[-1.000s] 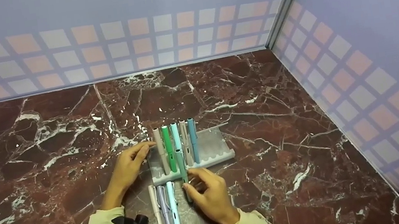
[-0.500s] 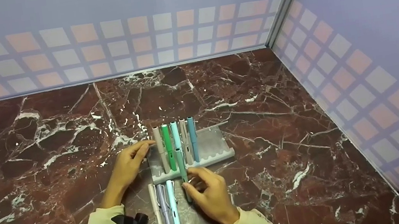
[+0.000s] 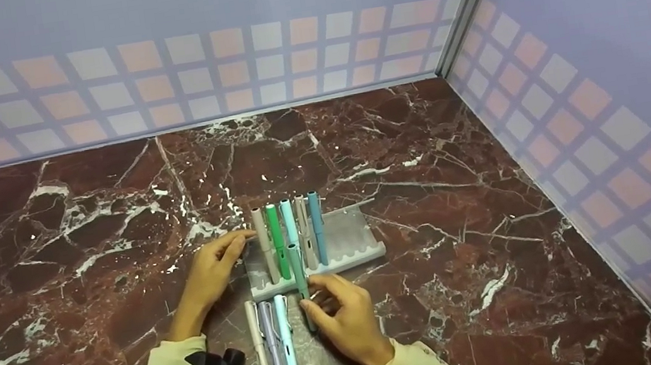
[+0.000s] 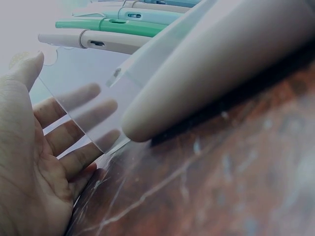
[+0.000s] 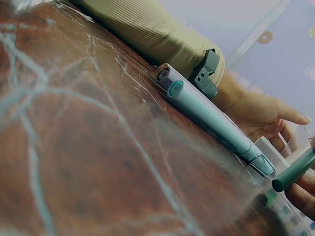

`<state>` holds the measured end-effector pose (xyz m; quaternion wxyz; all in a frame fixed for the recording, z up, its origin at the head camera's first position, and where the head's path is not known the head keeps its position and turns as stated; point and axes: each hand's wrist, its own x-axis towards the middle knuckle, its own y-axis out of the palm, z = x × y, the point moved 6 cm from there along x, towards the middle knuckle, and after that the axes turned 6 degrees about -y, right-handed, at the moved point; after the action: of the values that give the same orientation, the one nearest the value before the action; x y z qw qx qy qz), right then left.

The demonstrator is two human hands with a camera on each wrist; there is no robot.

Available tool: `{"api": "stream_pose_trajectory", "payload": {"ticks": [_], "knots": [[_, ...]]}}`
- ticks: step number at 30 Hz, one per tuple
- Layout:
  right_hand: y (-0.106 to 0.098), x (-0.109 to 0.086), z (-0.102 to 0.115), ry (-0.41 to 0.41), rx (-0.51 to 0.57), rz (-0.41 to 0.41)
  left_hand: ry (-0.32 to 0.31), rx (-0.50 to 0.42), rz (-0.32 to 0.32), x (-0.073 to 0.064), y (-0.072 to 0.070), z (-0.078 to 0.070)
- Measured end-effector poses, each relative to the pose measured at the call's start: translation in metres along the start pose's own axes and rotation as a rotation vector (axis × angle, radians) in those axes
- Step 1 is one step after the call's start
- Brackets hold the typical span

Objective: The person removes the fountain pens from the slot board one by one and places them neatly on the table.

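Observation:
In the head view, my right hand [image 3: 350,322] pinches a dark green pen [image 3: 296,266] by its lower part, in front of the clear pen stand [image 3: 348,233]. My left hand [image 3: 210,278] holds the stand's left edge. The left wrist view has its thumb at the edge of the clear panel [image 4: 74,73], the other fingers showing through from behind. Several pens lean in the stand: a taupe pen [image 3: 265,248], a green pen [image 3: 276,234], a light blue pen [image 3: 288,219], a beige pen [image 3: 306,236] and a blue pen [image 3: 319,234].
Before the stand lie a beige pen [image 3: 261,357], a purple pen [image 3: 275,361] and a light blue pen [image 3: 289,353], side by side. Vacant notches run along the stand's front lip [image 3: 368,257] on the right. Patterned walls [image 3: 258,68] bound the marbled table [image 3: 118,250].
The whole head view shifts slightly. Both hands, the dark green pen and the stand keep their places relative to one another.

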<state>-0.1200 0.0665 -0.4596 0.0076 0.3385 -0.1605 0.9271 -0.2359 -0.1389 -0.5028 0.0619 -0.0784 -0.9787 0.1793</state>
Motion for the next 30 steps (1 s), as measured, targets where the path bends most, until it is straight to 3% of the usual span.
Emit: {"api": "stream_pose_trajectory", "payload": {"ticks": [19, 25, 30], "knots": [[-0.003, -0.003, -0.002, 0.037, 0.021, 0.012, -0.025, 0.004, -0.012, 0.000, 0.003, 0.002], [-0.013, -0.027, -0.018, 0.052, 0.068, -0.016, -0.060, 0.011, -0.015, -0.001, 0.006, 0.005], [-0.025, -0.053, -0.016, 0.091, 0.093, -0.034, -0.031, 0.008, -0.005, 0.001, 0.001, 0.001]]}}
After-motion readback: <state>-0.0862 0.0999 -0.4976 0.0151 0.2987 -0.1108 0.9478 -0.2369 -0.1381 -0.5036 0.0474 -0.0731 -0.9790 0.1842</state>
